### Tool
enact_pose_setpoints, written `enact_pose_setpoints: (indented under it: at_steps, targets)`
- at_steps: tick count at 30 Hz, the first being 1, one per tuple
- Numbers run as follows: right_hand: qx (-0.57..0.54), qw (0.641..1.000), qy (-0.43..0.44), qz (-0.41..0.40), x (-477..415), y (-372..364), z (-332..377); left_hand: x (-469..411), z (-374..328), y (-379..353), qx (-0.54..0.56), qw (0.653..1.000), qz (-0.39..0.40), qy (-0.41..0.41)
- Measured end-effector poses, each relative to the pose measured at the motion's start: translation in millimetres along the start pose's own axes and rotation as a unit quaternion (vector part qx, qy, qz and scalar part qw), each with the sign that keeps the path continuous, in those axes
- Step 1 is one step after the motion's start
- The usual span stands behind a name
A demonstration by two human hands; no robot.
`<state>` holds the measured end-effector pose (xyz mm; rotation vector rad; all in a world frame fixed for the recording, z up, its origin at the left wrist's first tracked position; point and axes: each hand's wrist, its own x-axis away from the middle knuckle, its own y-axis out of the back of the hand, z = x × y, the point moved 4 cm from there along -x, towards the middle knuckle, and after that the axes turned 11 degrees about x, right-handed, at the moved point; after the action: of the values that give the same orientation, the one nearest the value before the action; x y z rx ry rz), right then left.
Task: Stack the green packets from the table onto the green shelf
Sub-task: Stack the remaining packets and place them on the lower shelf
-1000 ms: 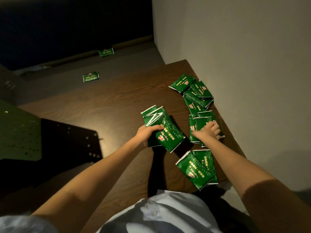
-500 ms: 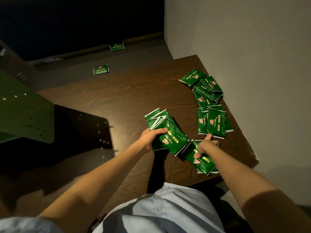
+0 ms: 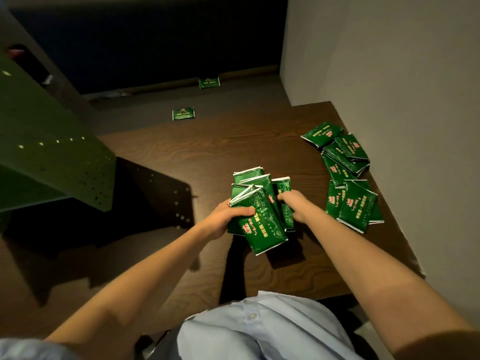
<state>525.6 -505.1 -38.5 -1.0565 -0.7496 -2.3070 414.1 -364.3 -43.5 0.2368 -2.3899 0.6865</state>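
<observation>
A bundle of several green packets [image 3: 262,211] is held above the brown wooden table [image 3: 207,157]. My left hand [image 3: 226,216] grips the bundle from the left, thumb across the front packet. My right hand [image 3: 296,206] holds a packet against the bundle's right side. More green packets [image 3: 350,201] lie loose on the table at the right, with another heap [image 3: 337,152] farther back near the wall. The green perforated shelf [image 3: 52,152] stands at the left.
Two stray green packets lie on the floor beyond the table, one [image 3: 183,114] near and one [image 3: 208,82] farther. A pale wall [image 3: 389,87] borders the table on the right. My light blue shirt [image 3: 259,331] fills the bottom.
My right hand picked up the packet near the table's front edge and brought it left against the bundle in my left hand. The view shifted, showing more of the shelf.
</observation>
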Motion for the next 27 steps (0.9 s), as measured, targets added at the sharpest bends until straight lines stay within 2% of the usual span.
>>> enact_pose_setpoints:
  at_steps: [2,4,9,13,15,18,20,22,24,27]
  targets:
    - [-0.104,0.988,0.017,0.116,3,-27,7,4,-4,6,-0.017,0.999,-0.015,-0.025]
    - [-0.146,0.968,0.039,0.199,9,-45,12,6,-6,12,-0.007,0.998,-0.042,-0.044]
    - [0.0,0.948,0.074,0.309,15,-76,6,23,-3,39,0.065,0.995,-0.056,-0.056]
    - [0.082,0.941,0.137,0.297,19,-101,13,41,-4,67,0.043,0.983,-0.117,-0.138]
    - [0.136,0.93,0.188,0.286,22,-111,18,55,-10,75,-0.028,0.977,-0.1,-0.189]
    - [0.214,0.913,0.251,0.24,30,-118,19,71,-9,87,-0.14,0.966,-0.066,-0.208]
    - [0.221,0.911,0.258,0.232,35,-126,16,81,-1,96,-0.247,0.945,-0.039,-0.209]
    - [0.251,0.892,0.28,0.25,35,-135,11,89,11,106,-0.325,0.919,-0.062,-0.216]
    - [0.308,0.862,0.296,0.274,35,-148,6,97,23,118,-0.345,0.901,-0.111,-0.237]
    - [0.314,0.848,0.299,0.306,40,-158,7,94,44,131,-0.307,0.914,-0.132,-0.23]
